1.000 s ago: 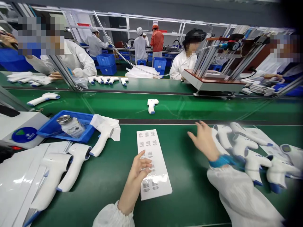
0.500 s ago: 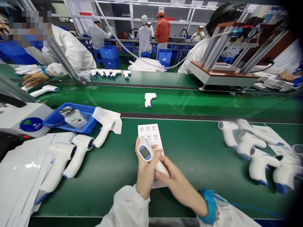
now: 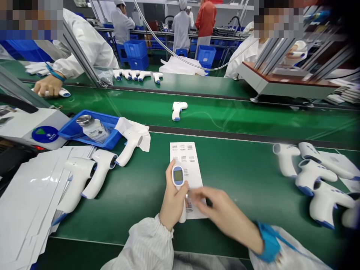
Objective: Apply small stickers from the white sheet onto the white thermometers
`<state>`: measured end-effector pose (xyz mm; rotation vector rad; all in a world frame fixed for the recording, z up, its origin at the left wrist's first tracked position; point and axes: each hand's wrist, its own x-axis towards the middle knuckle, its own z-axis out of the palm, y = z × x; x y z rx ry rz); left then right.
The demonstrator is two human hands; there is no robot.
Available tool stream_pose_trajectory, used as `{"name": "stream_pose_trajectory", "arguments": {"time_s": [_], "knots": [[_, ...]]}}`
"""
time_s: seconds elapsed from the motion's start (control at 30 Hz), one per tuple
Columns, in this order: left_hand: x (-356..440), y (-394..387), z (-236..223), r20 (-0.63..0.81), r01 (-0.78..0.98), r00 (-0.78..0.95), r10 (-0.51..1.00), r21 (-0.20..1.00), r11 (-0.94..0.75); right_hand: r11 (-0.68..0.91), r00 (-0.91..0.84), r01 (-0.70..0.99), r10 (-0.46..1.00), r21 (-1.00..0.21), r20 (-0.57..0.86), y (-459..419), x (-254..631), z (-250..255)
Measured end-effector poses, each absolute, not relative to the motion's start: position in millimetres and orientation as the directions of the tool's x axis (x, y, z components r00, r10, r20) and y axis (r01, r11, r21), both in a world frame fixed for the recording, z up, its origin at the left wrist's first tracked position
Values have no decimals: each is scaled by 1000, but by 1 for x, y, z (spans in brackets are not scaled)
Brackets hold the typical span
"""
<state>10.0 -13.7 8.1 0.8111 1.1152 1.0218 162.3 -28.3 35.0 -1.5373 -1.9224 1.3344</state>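
Green worktop [image 3: 135, 191] below, our left hand [image 3: 173, 202] clasps the infrared thermometer [image 3: 178, 175] over the label sheet [image 3: 194, 170]; our right hand [image 3: 221, 210] blurs, its grip unclear. Probably light, slick plastic; hold its handle [image 3: 183, 216].

Sheet [image 3: 194, 170] — print too small to read; blue oval badge [image 3: 45, 134] on white machine [image 3: 25, 122] — green triangle, lettering illegible.

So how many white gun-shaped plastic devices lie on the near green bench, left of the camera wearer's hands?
3: one at the edge of the glossy white sheets, another just right of it, the third beside the blue plastic tray.
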Motion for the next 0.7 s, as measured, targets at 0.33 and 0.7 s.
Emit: {"name": "stream_pose_trajectory", "arguments": {"time_s": [0.33, 0.7], "knots": [[7, -15, 5, -338, -222, 89, 937, 911, 349, 207, -236, 671, 970, -712, 60, 44, 157, -15], [9, -13, 3, -242, -151, 38, 969, 958, 245, 178, -297, 616, 955, -767, -17, 58, 148, -5]]}}
